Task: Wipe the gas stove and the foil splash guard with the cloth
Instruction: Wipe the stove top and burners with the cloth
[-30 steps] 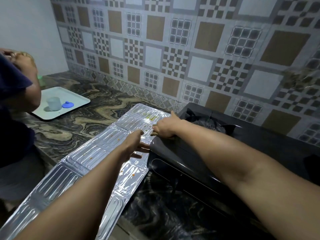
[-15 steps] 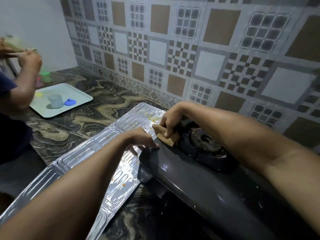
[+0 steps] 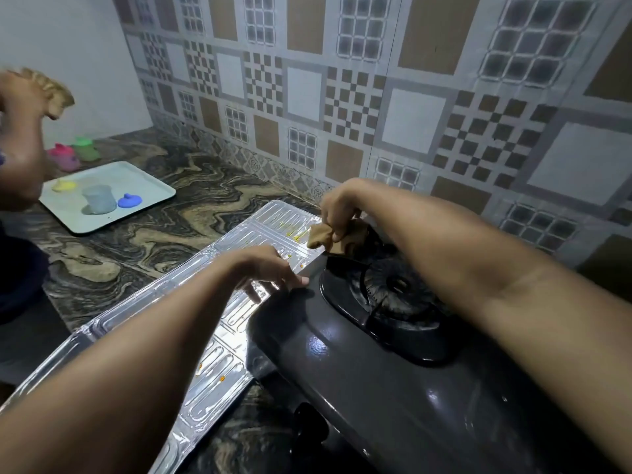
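- Head view: I see a marbled counter (image 3: 212, 213) below a patterned tile wall, with a dark gas stove (image 3: 359, 371) on it and the foil splash guard (image 3: 191, 295) lying flat just to its left.
- My right hand (image 3: 338, 206) pinches the brown cloth (image 3: 328, 238) at the stove's far-left corner; my left hand (image 3: 270, 268), fingers loosely spread, rests on the foil.
- I judge wiping barely begun: yellow spots remain, so next I press the cloth down and sweep.

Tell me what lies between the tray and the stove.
In the head view, marbled counter, then the foil guard, lying flat, separate the tray from the stove.
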`<state>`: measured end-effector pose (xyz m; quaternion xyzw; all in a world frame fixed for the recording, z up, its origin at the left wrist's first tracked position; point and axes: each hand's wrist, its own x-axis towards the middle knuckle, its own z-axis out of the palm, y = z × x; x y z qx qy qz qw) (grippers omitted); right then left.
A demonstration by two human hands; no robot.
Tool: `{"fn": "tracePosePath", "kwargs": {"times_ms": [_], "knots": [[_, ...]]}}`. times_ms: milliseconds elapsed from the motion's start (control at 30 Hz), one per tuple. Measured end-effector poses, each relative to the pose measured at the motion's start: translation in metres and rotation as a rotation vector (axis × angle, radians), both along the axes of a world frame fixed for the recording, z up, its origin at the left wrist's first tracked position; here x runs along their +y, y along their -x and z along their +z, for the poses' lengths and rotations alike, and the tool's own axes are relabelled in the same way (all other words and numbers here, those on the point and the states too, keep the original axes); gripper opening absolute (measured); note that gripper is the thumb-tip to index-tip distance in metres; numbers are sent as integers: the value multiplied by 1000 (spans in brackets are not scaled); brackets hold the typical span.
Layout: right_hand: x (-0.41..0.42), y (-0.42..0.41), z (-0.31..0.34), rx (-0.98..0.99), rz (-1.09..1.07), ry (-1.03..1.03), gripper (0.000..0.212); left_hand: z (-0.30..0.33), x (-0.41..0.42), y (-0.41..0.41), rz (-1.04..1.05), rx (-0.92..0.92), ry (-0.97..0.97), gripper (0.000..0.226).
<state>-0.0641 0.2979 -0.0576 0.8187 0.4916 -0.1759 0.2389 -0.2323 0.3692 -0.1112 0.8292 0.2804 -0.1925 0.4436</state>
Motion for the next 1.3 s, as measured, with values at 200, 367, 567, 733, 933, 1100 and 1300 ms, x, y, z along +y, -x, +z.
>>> {"fn": "tracePosePath", "kwargs": {"times_ms": [200, 367, 567, 733, 933, 1100, 1300], "knots": [[-11, -9, -12, 47, 76, -43, 18, -4, -9, -21, 44, -79, -41, 44], [-20, -34, -11, 12, 36, -112, 22, 4, -10, -31, 4, 9, -97, 48], [-17, -30, -17, 105, 64, -143, 17, 11, -14, -44, -37, 136, -163, 35], [-28, -66, -20, -15, -42, -280, 11, 13, -14, -49, -73, 175, -215, 42], [-55, -82, -28, 33, -175, -320, 30, 21, -12, -57, -187, 179, -306, 38], [-83, -88, -41, 100, -261, -375, 33, 33, -36, -81, -162, -247, -511, 40], [-141, -97, -43, 142, -347, -379, 35, 20, -76, -105, -224, -433, -600, 45]]}}
